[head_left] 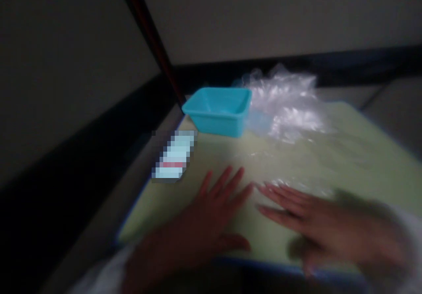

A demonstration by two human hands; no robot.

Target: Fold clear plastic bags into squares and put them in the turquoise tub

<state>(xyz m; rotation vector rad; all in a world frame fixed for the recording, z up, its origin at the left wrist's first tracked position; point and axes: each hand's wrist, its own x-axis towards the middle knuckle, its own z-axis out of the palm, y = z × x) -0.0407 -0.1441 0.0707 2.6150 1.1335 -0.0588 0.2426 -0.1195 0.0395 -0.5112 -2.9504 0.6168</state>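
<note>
From the head view: apparently smoothing clear plastic (257,155), glinting on a counter (145,215) just ahead of left hand (211,210), spread, and right hand (316,217), fingers together with thumb apart; short of a turquoise basin (217,125). Seemingly calls next for even outward pressure.

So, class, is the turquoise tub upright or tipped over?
Upright: the turquoise tub has its rim uppermost and its base down on the pale yellow tabletop.

A tub (217,125) (turquoise) stands near a phone (175,153), perhaps.
</note>
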